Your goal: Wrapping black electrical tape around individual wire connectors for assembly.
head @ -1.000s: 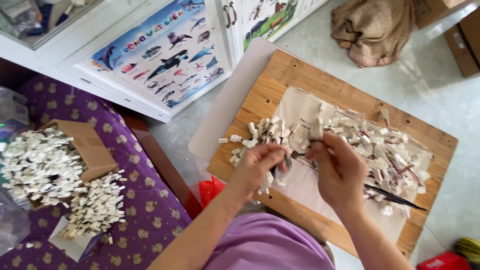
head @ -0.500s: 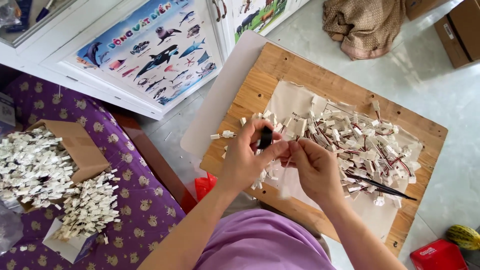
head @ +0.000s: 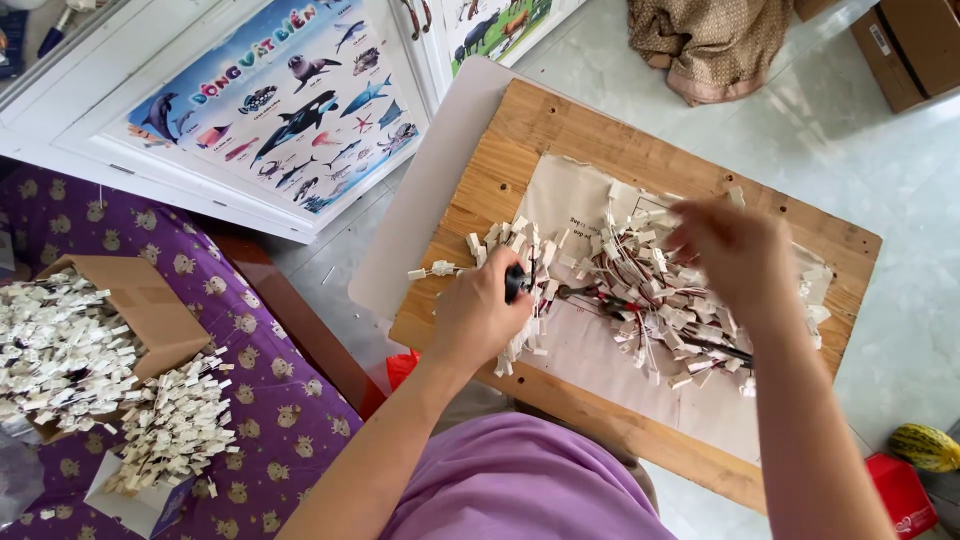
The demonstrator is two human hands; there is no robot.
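The left hand [head: 478, 318] is curled tight around a small black tool [head: 514, 282] at the near-left edge of the pile of white connectors with thin wires [head: 640, 280], which lies on paper on the wooden board [head: 520, 130]. The right hand [head: 735, 250] hovers blurred over the pile's right part, and whether its fingers are apart or closed cannot be told. A rectangular poster of sea animals on blue [head: 280, 100] hangs on the white cabinet beyond, and an open brown cardboard box [head: 140, 305] of white connectors sits at left on purple cloth.

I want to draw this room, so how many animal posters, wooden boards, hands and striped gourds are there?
Animal posters: 2
Wooden board: 1
Hands: 2, the left hand gripping a small black thing, the right hand blurred
Striped gourd: 1
Total: 6
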